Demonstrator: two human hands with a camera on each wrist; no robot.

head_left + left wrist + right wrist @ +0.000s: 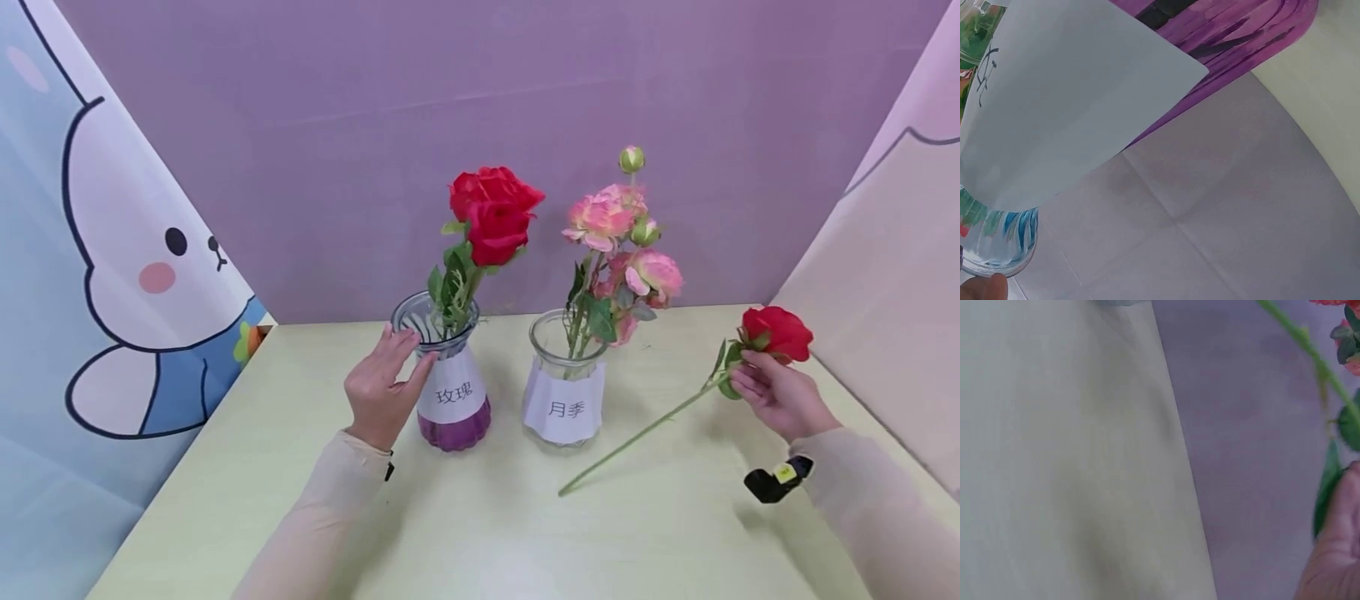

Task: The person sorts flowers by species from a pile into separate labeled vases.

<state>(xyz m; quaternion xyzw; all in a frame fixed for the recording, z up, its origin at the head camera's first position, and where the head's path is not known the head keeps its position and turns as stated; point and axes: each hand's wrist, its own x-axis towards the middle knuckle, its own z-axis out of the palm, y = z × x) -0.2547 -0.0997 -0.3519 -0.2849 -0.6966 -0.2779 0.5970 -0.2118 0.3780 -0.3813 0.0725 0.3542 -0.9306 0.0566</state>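
Your left hand (381, 386) rests against the rim and shoulder of a purple-bottomed glass vase (450, 383), fingers nearly straight and spread, thumb on the near side, not wrapped around it. That vase carries a white paper label (453, 393) and holds a red rose (493, 212). Just to its right stands a clear glass vase (564, 383), also labelled, holding pink flowers (618, 242). Both stand on a pale yellow-green table (480, 533). Your right hand (780, 392) pinches a loose red rose (776, 333) just under its bloom, fingers curled round the stem (637, 437). The stem slants down to the left, its tip near the table in front of the clear vase.
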